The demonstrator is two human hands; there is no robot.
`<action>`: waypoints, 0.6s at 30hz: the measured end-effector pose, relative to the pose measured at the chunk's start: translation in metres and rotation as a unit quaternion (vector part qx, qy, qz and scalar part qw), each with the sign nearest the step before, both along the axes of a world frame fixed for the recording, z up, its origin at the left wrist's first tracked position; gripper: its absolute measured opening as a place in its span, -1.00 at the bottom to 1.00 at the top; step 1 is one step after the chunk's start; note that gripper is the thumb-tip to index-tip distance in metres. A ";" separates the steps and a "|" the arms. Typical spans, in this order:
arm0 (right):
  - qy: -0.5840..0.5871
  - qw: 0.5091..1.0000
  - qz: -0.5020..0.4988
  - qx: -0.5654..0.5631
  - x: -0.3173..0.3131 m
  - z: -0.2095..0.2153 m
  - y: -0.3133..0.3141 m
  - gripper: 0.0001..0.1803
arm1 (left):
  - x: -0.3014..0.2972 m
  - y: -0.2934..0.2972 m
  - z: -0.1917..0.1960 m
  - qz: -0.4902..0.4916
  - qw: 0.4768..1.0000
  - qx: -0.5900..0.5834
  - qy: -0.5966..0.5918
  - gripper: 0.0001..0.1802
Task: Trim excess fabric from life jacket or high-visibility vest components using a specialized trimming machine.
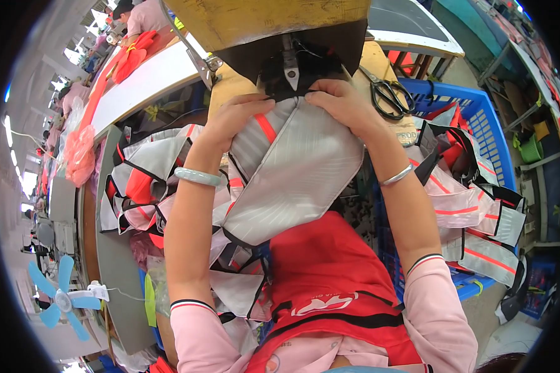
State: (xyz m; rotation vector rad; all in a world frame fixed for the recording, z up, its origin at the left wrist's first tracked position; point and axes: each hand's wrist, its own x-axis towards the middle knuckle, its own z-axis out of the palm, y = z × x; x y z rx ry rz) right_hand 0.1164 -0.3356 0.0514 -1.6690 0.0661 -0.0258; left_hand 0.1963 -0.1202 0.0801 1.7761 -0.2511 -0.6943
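My left hand (233, 121) and my right hand (342, 102) both grip the top edge of a grey fabric piece (298, 174) with an orange stripe and black binding. They press that edge up against the presser foot and needle (290, 68) of a sewing machine (274, 25). The cloth hangs down over my lap toward my red apron. A pale green bangle sits on my left wrist and a silver one on my right.
Black scissors (389, 93) lie on the wooden table right of the machine. A blue plastic crate (485, 124) at right holds sewn grey-and-orange pieces; more pieces (143, 180) pile at left. A small blue fan (59, 298) stands at lower left. Other people work at the back left.
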 end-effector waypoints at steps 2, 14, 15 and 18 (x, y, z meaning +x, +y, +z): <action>0.002 1.000 0.002 -0.003 -0.001 -0.001 -0.003 -0.76 | -0.005 -0.005 0.005 0.014 1.000 0.012 -0.012 -0.36; -0.125 0.977 0.008 -0.173 -0.040 0.003 -0.009 -0.75 | -0.009 0.011 -0.009 -0.066 0.997 0.010 -0.048 -0.34; -0.199 0.946 0.022 -0.255 -0.056 0.009 -0.001 -0.76 | -0.018 0.019 -0.008 -0.103 0.983 0.078 -0.131 -0.35; -0.293 0.901 0.140 -0.289 -0.109 0.030 0.021 -0.75 | -0.054 -0.001 0.006 -0.288 0.932 0.167 -0.145 -0.40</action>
